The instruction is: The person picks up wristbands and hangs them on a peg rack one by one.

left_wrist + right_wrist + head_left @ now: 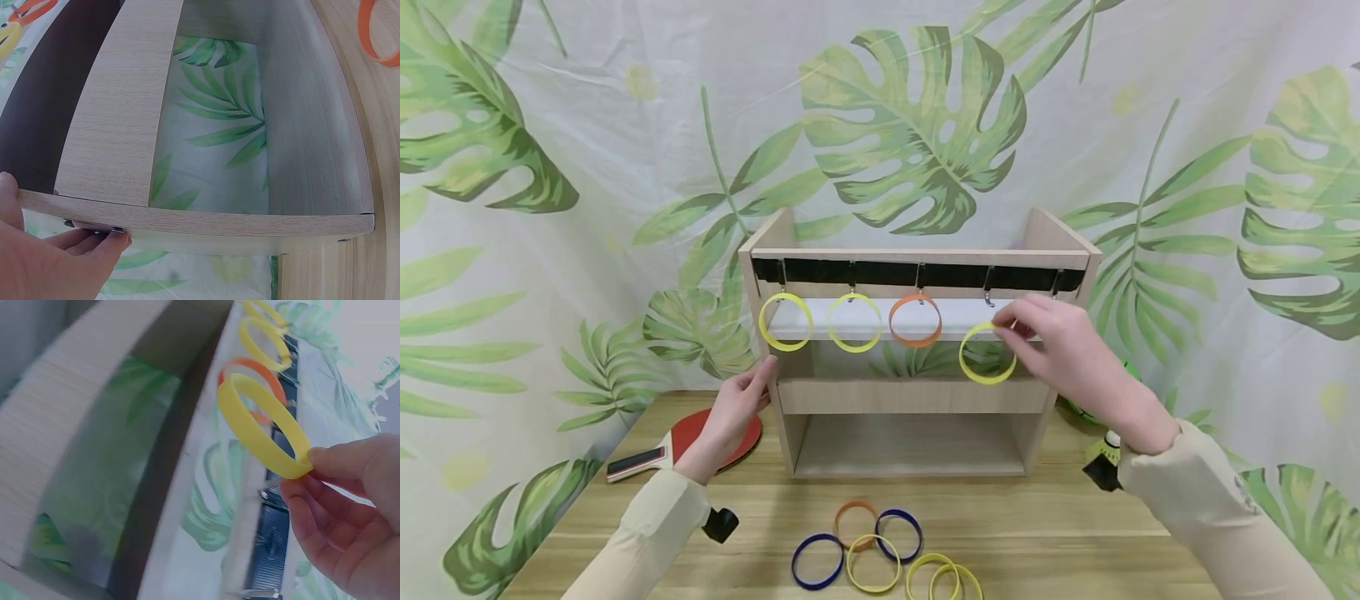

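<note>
My right hand (1063, 337) pinches a yellow silicone wristband (988, 380) between thumb and fingertips, just below a bare hook (989, 297). Up close, the right wrist view shows that yellow band (253, 434) tilted, its end between the fingers. Two yellow wristbands (786, 347) and an orange wristband (915, 343) hang from hooks along the black strip (887, 275) of a small wooden shelf (910, 397). Over at the shelf's left side, my left hand (735, 408) grips the side panel (206, 224), thumb on one face and fingers on the other.
Several wristbands lie on the wooden table (1060, 542) in front of the shelf, among them a blue one (817, 588) and an orange one (855, 502). A red table tennis paddle (692, 429) is at left. Behind the right forearm stands a shuttlecock (1108, 446).
</note>
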`<state>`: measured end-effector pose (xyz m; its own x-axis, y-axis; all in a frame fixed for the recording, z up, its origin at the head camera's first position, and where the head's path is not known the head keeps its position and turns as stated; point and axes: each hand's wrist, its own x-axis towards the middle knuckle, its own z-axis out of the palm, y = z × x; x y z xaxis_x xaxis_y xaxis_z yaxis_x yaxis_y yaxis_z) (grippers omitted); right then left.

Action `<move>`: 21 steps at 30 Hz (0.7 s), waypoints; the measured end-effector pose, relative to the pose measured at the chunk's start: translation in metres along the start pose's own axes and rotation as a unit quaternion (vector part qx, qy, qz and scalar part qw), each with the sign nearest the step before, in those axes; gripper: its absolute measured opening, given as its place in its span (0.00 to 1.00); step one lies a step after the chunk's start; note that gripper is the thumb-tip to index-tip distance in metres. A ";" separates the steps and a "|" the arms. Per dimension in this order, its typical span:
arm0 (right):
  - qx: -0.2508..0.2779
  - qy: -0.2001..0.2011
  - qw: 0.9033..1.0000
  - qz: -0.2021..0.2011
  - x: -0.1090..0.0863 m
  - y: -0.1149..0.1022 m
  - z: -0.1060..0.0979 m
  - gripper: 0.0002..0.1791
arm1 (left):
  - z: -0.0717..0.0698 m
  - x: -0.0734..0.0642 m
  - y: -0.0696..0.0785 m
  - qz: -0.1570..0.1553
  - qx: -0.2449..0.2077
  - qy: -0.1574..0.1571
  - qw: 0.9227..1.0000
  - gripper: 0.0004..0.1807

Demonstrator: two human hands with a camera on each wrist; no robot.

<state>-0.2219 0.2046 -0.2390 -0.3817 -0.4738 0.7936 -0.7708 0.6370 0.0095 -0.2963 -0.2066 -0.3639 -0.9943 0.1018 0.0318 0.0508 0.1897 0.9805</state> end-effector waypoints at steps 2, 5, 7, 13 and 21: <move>-0.003 0.010 1.000 0.001 0.007 0.003 -0.003 0.08 | 0.000 0.000 0.000 0.000 0.001 0.000 1.000 0.43; -0.012 0.015 1.000 0.011 0.014 0.007 -0.005 0.08 | 0.000 0.000 0.000 -0.001 0.003 0.001 1.000 0.43; -0.018 0.013 1.000 0.020 0.017 0.010 -0.005 0.08 | 0.000 0.000 -0.001 -0.001 0.005 0.002 1.000 0.43; -0.027 -0.011 0.998 0.051 0.020 0.017 -0.002 0.05 | 0.000 0.000 -0.001 -0.003 0.004 0.003 1.000 0.43; -0.042 -0.023 0.997 0.052 0.020 0.023 0.005 0.04 | 0.000 0.000 0.000 0.000 0.006 0.004 1.000 0.43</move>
<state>-0.2496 0.2072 -0.2258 -0.4823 -0.4289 0.7638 -0.6807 0.7323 -0.0185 -0.2960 -0.2065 -0.3639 -0.9950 0.0942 0.0326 0.0511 0.2016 0.9781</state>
